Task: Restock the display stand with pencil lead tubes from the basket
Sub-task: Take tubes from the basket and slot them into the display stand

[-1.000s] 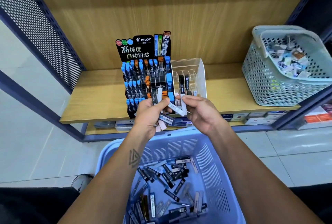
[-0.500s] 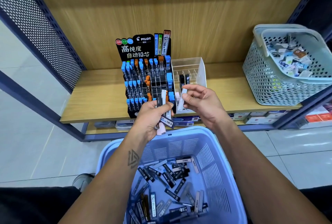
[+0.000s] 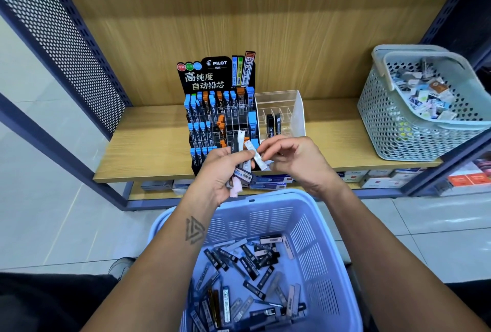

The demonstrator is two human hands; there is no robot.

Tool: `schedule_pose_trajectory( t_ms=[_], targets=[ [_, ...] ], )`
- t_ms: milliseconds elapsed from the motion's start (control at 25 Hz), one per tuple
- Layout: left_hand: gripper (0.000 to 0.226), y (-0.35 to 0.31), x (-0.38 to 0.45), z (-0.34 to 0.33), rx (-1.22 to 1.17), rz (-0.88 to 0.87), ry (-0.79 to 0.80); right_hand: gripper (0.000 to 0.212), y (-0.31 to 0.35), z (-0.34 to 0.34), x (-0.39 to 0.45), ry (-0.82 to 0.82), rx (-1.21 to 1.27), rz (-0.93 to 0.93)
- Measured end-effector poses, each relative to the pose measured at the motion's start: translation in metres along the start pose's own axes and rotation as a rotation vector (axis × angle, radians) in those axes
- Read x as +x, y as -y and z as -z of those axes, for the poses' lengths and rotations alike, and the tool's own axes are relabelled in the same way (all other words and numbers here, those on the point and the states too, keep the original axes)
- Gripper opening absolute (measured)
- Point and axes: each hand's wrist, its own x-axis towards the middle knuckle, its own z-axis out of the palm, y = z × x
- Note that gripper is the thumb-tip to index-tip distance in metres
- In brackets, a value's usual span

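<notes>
Left hand (image 3: 221, 172) gripping a fanned bunch of lead tubes (image 3: 240, 169) before the display stand (image 3: 220, 116); right hand (image 3: 289, 161) pinching one pale tube (image 3: 257, 157) by its end. More loose in the blue basket (image 3: 313, 225). Judged light, rigid, slick plastic; best pinched mid-length on flat sides

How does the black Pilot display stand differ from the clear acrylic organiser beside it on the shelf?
The black Pilot display stand is opaque with a printed header; the clear acrylic organiser is transparent and plain. The stand's slots are mostly filled with blue- and orange-capped tubes; the organiser holds only a few dark tubes. Both stand on the wooden shelf.
</notes>
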Motion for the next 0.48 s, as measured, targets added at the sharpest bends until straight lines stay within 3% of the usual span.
schedule_pose_trajectory(
  t_ms=[80, 160, 480],
  targets=[
    [0.009, 0.001, -0.002, 0.000, 0.111, -0.046, 0.000, 0.031, 0.002, 0.002, 0.002, -0.073, 0.025, -0.099],
    [0.003, 0.001, -0.004, -0.003, 0.197, -0.076, 0.043, 0.018, 0.005, 0.002, 0.007, -0.115, -0.004, -0.169],
    [0.009, 0.001, 0.002, -0.016, 0.373, -0.082, 0.139, 0.006, 0.011, 0.014, 0.018, -0.054, -0.092, -0.248]
  ],
)
